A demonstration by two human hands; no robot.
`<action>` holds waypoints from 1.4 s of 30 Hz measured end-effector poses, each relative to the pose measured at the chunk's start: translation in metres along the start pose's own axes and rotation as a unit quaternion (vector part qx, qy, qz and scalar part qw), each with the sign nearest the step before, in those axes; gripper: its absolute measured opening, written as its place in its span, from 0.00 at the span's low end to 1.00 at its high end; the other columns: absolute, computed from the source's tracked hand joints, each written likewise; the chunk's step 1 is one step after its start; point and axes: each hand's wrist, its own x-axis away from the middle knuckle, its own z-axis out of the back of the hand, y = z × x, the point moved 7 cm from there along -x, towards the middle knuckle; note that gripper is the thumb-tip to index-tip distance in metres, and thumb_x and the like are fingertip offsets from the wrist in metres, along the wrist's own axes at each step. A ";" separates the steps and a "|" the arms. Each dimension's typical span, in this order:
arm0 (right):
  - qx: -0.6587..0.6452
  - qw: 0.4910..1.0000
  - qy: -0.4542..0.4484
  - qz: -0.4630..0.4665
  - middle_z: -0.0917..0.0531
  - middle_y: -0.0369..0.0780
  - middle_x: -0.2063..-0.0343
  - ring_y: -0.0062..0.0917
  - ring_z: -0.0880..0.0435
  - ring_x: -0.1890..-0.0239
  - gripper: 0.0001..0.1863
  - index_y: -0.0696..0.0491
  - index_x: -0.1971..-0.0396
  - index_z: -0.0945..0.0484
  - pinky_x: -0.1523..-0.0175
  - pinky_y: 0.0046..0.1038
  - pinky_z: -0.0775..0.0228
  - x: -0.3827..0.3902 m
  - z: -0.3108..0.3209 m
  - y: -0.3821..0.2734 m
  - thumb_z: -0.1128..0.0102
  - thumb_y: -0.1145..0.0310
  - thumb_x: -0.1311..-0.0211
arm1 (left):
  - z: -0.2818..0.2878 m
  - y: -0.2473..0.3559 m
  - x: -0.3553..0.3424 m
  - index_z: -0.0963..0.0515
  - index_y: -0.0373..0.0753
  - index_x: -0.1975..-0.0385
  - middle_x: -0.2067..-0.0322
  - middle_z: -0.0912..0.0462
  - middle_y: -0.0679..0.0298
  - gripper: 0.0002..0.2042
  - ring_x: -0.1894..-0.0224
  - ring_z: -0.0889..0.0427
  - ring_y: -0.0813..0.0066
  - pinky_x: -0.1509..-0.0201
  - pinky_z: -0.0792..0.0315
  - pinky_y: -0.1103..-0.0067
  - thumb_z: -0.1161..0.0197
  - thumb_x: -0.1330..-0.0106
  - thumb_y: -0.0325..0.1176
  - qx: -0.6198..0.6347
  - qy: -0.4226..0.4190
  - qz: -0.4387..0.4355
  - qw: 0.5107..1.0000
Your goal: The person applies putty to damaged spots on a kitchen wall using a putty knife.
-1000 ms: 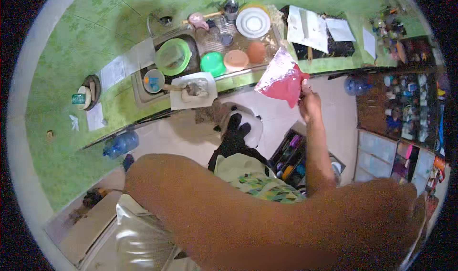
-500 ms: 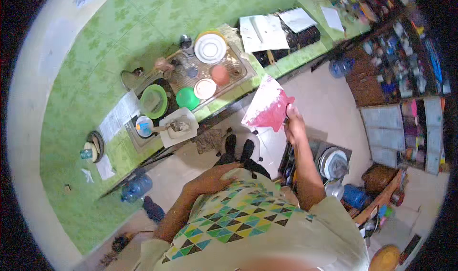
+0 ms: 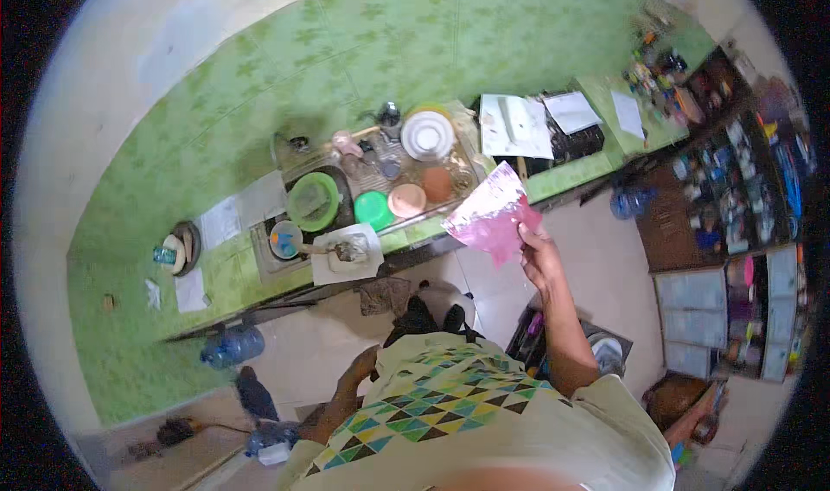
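My right hand (image 3: 538, 253) is closed on a pink packet (image 3: 494, 216) with a shiny, silvery-white upper part. Thumb and fingers pinch its lower right corner, and it hangs in the air in front of the counter edge. Low at my left side, next to my shirt, is my left hand (image 3: 361, 372); its fingers are mostly hidden. Closest to the packet on the counter are an orange-brown round item (image 3: 437, 182), a pale pink bowl (image 3: 406, 201) and a green bowl (image 3: 373, 210). White plates (image 3: 427, 136) are stacked behind them.
A white tray (image 3: 333, 269) with a brush-like tool juts over the counter's front edge. To its left stand a green basin (image 3: 313, 201) and a small white tub (image 3: 285, 239). Papers cover the stove (image 3: 564, 145). Water bottles (image 3: 232, 347) stand on the floor at left, shelves (image 3: 735, 188) at right.
My left hand has dropped from my belly to my left side. The pink packet, still in my right hand, has tilted a little, and the whole view has shifted.
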 end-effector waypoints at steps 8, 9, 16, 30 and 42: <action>-0.109 0.993 -0.056 0.003 0.24 0.40 0.43 0.30 0.25 0.41 0.28 0.53 0.37 0.34 0.37 0.35 0.31 -0.037 -0.041 -0.019 0.49 0.51 0.30 | 0.079 -0.029 0.030 0.15 0.36 0.64 0.63 0.14 0.55 0.18 0.56 0.16 0.59 0.47 0.24 0.66 0.50 0.28 0.42 0.041 0.111 0.046 0.992; -0.102 0.993 -0.036 0.036 0.24 0.38 0.44 0.30 0.25 0.41 0.30 0.52 0.37 0.35 0.38 0.34 0.31 -0.040 -0.037 -0.020 0.45 0.50 0.32 | 0.073 -0.041 0.031 0.15 0.36 0.65 0.64 0.13 0.55 0.19 0.57 0.15 0.60 0.49 0.23 0.66 0.49 0.28 0.44 0.161 0.103 0.093 0.977; -0.064 0.995 0.015 0.077 0.22 0.38 0.48 0.28 0.22 0.47 0.23 0.52 0.39 0.32 0.41 0.33 0.28 -0.042 -0.079 -0.047 0.43 0.65 0.32 | 0.089 -0.063 0.013 0.16 0.36 0.76 0.75 0.16 0.52 0.27 0.68 0.16 0.57 0.57 0.25 0.65 0.39 0.40 0.60 -0.016 0.027 0.052 0.998; 0.223 0.966 0.105 -0.074 0.18 0.40 0.56 0.28 0.18 0.55 0.22 0.58 0.46 0.26 0.47 0.32 0.26 -0.090 -0.096 0.042 0.41 0.63 0.35 | 0.287 -0.066 -0.137 0.25 0.40 0.47 0.43 0.26 0.53 0.18 0.40 0.28 0.53 0.38 0.32 0.59 0.42 0.38 0.33 -0.218 0.191 0.138 0.947; 0.187 0.959 0.015 -0.211 0.19 0.39 0.56 0.28 0.20 0.57 0.23 0.59 0.46 0.27 0.49 0.31 0.27 -0.160 -0.092 0.219 0.39 0.62 0.36 | 0.314 -0.091 -0.255 0.23 0.42 0.55 0.56 0.18 0.57 0.13 0.48 0.20 0.54 0.38 0.36 0.48 0.40 0.40 0.31 -0.421 -0.061 0.097 0.900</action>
